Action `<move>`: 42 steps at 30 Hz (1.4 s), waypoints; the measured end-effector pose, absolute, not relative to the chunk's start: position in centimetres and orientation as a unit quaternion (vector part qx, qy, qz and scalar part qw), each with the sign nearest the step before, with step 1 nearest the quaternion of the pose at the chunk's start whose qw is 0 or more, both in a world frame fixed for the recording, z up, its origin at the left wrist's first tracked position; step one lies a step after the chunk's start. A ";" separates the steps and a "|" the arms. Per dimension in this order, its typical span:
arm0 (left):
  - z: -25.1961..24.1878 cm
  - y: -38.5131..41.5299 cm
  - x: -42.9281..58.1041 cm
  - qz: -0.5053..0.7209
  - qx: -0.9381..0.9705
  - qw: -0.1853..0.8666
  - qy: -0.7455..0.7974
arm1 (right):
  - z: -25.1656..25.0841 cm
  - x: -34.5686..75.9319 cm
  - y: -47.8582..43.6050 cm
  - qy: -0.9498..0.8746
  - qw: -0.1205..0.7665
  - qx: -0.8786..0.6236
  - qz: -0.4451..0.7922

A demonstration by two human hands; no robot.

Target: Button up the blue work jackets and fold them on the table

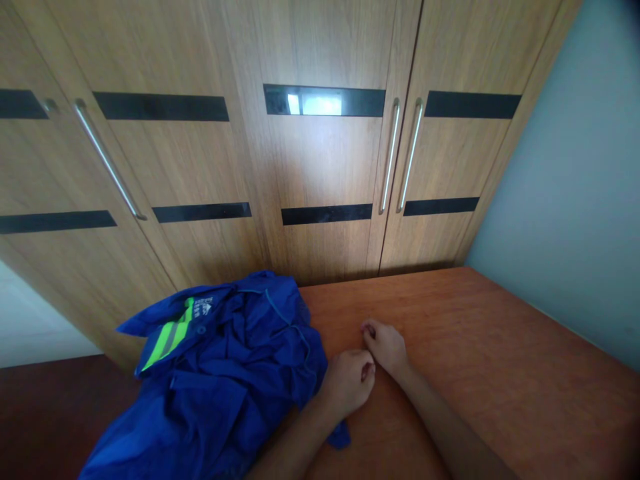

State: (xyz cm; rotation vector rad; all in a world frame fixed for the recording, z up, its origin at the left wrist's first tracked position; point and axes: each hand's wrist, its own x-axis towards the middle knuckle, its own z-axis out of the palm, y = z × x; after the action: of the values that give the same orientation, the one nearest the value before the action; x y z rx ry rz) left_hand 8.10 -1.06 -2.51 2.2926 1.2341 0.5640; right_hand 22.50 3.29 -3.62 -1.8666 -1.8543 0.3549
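My left hand (347, 381) is curled into a loose fist over the table, close against the right side of a crumpled blue garment (235, 360). My right hand (386, 345), also curled into a fist, rests just beyond it, the two nearly touching. Nothing shows in either hand. The garment lies heaped at the left, with a yellow-green and grey reflective band, white printing and light blue piping. A small blue end of cloth pokes out under my left forearm.
The reddish-brown wooden table (505, 360) reaches back to a wooden wardrobe (325, 160) with black strips and long metal handles (411, 157). A pale blue-grey wall (575, 220) borders the right side. Dark floor (55, 413) shows at lower left.
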 end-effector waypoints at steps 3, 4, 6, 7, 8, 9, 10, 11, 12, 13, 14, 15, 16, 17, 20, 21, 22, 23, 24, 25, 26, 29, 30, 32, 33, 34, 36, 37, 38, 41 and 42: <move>-2.7 -0.6 7.5 0.284 0.790 0.323 0.437 | -3.9 22.7 3.2 -0.689 0.266 -0.659 0.142; -2.8 -0.4 7.4 0.307 0.771 0.348 0.435 | -4.0 22.8 3.2 -0.694 0.274 -0.650 0.147; -3.2 0.1 7.4 0.350 0.732 0.386 0.439 | -4.2 23.0 3.2 -0.698 0.284 -0.638 0.157; -3.3 0.4 7.3 0.375 0.708 0.404 0.443 | -4.4 23.0 3.3 -0.697 0.291 -0.634 0.163; -3.5 0.7 7.3 0.403 0.678 0.426 0.443 | -4.4 23.0 3.3 -0.695 0.304 -0.628 0.173; -3.7 0.9 7.3 0.436 0.640 0.455 0.439 | -4.5 23.0 3.2 -0.692 0.325 -0.616 0.190; -3.8 1.1 7.2 0.468 0.600 0.485 0.432 | -4.5 23.0 3.2 -0.690 0.349 -0.597 0.214; -3.8 1.2 7.1 0.493 0.564 0.510 0.423 | -4.5 22.9 3.1 -0.686 0.374 -0.574 0.245; -3.9 1.3 7.1 0.508 0.538 0.528 0.416 | -4.5 22.9 3.1 -0.681 0.397 -0.550 0.277; -3.8 1.4 7.1 0.517 0.520 0.542 0.411 | -4.5 22.8 3.0 -0.674 0.415 -0.527 0.309; -3.7 1.5 7.0 0.521 0.508 0.550 0.409 | -4.5 22.8 3.0 -0.667 0.428 -0.509 0.336; -3.7 1.5 7.0 0.521 0.502 0.557 0.407 | -4.5 22.8 3.0 -0.658 0.439 -0.497 0.357; -3.6 1.5 7.0 0.518 0.500 0.563 0.406 | -4.6 22.8 3.0 -0.650 0.447 -0.491 0.371; -3.5 1.5 7.0 0.513 0.499 0.568 0.405 | -4.7 22.8 3.0 -0.643 0.454 -0.487 0.379; -3.6 1.6 7.0 0.510 0.500 0.571 0.404 | -5.2 22.9 3.4 -0.635 0.466 -0.475 0.392; -3.7 1.7 7.0 0.515 0.501 0.565 0.406 | -5.4 22.9 3.5 -0.636 0.471 -0.463 0.399; -3.8 1.7 7.0 0.520 0.503 0.556 0.408 | -5.5 23.0 3.6 -0.639 0.475 -0.448 0.407; -3.9 1.7 6.9 0.525 0.506 0.547 0.411 | -5.7 23.0 3.7 -0.643 0.478 -0.432 0.414; -4.0 1.8 6.8 0.527 0.510 0.540 0.413 | -5.7 23.1 3.8 -0.647 0.481 -0.418 0.420; -4.1 1.8 6.8 0.526 0.514 0.535 0.415 | -5.7 23.2 3.8 -0.651 0.482 -0.407 0.422; -4.1 1.8 6.7 0.524 0.520 0.531 0.416 | -5.7 23.3 3.9 -0.653 0.483 -0.400 0.424; -4.1 1.7 6.7 0.517 0.533 0.518 0.425 | -5.6 23.5 3.9 -0.650 0.493 -0.388 0.429; -4.1 1.7 6.7 0.517 0.535 0.512 0.430 | -5.5 23.6 3.9 -0.645 0.499 -0.385 0.432; -4.0 1.6 6.7 0.519 0.536 0.502 0.438 | -5.3 23.5 3.8 -0.635 0.507 -0.382 0.440; -4.0 1.7 6.7 0.520 0.537 0.499 0.439 | -5.3 23.5 3.7 -0.632 0.509 -0.383 0.442; -4.1 1.7 6.7 0.521 0.538 0.496 0.439 | -5.2 23.5 3.7 -0.629 0.510 -0.384 0.442; -4.2 1.8 6.7 0.524 0.538 0.497 0.434 | -5.2 23.4 3.6 -0.630 0.512 -0.392 0.434; -4.3 1.9 6.6 0.526 0.537 0.501 0.429 | -5.2 23.4 3.6 -0.632 0.511 -0.395 0.428; -4.5 1.9 6.5 0.528 0.533 0.507 0.424 | -5.3 23.4 3.6 -0.634 0.511 -0.397 0.424; -4.9 2.1 6.4 0.534 0.520 0.528 0.406 | -5.4 23.4 3.6 -0.632 0.511 -0.388 0.436; -5.0 2.1 6.3 0.536 0.515 0.535 0.401 | -5.5 23.4 3.6 -0.628 0.512 -0.382 0.444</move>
State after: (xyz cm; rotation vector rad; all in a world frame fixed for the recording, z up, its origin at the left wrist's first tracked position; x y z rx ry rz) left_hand 6.30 2.10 -4.95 1.2280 0.9560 1.2767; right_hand 23.38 3.64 -5.51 -0.9195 -1.5118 1.0672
